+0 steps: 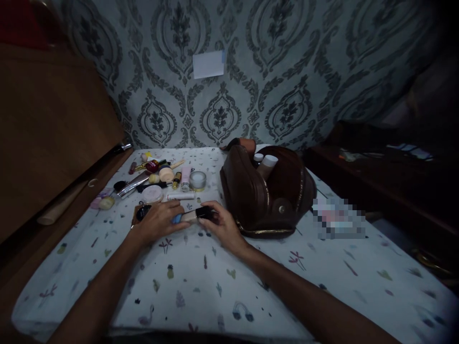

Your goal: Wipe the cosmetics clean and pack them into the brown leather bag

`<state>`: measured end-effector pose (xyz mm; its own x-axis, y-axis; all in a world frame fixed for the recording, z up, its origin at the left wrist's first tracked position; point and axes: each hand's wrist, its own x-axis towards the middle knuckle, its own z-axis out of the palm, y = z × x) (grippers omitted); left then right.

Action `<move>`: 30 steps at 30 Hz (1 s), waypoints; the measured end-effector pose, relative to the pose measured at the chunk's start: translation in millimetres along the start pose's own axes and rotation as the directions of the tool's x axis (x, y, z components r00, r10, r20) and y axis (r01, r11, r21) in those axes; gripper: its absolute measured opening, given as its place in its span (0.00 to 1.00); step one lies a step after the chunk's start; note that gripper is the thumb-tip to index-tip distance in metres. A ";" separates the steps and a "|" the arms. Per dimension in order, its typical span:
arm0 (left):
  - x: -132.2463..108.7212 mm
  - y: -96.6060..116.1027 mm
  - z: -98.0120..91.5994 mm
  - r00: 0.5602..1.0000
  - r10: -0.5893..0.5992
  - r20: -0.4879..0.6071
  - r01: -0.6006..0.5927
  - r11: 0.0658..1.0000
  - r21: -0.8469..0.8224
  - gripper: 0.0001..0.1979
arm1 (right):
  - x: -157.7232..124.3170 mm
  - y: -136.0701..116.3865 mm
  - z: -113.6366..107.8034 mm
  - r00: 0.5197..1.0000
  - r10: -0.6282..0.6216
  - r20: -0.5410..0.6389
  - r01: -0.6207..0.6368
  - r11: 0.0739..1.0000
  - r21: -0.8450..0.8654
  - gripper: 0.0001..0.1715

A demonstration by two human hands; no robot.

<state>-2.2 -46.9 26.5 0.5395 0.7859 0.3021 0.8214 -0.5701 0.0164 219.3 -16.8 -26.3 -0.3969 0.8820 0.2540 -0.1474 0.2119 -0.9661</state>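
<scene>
Both hands hold one small cosmetic tube (193, 215) with a beige body and a black cap, low over the patterned bedsheet (215, 286). My left hand (158, 220) grips the beige end, where something blue shows at the fingertips. My right hand (222, 223) pinches the black cap end. An open brown leather pouch (265, 196) stands just right of my right hand, with two white-capped bottles (267, 165) sticking out of it. A dark compact (142, 211) lies by my left hand.
Several cosmetics (165, 177) lie scattered behind my hands: tubes, small jars, a brush, a round pot. A wooden headboard (50, 138) rises on the left. A dark wooden cabinet (387, 181) stands on the right. Patterned wallpaper with a white card (208, 64) fills the back.
</scene>
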 end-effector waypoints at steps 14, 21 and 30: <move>7.1 37.1 9.9 0.935 -0.018 -0.355 -0.025 0.993 -0.117 0.13 | 6.1 0.2 -1.7 0.988 0.013 -0.152 0.010 0.989 0.147 0.28; 10.7 49.9 9.2 0.841 -0.223 -0.494 0.045 0.937 -0.345 0.09 | 2.5 -0.5 3.4 0.996 -0.077 -0.049 0.082 0.990 0.114 0.35; 10.8 35.1 4.1 0.973 -0.089 -0.215 -0.016 0.896 -0.443 0.07 | -0.2 -4.4 1.7 0.998 -0.066 -0.001 0.066 0.995 0.079 0.34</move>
<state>33.2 -57.4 26.5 0.4121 0.7633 0.4975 0.6456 -0.6299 0.4318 218.6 -18.6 -22.0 -0.3856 0.8663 0.3176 -0.2444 0.2360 -0.9405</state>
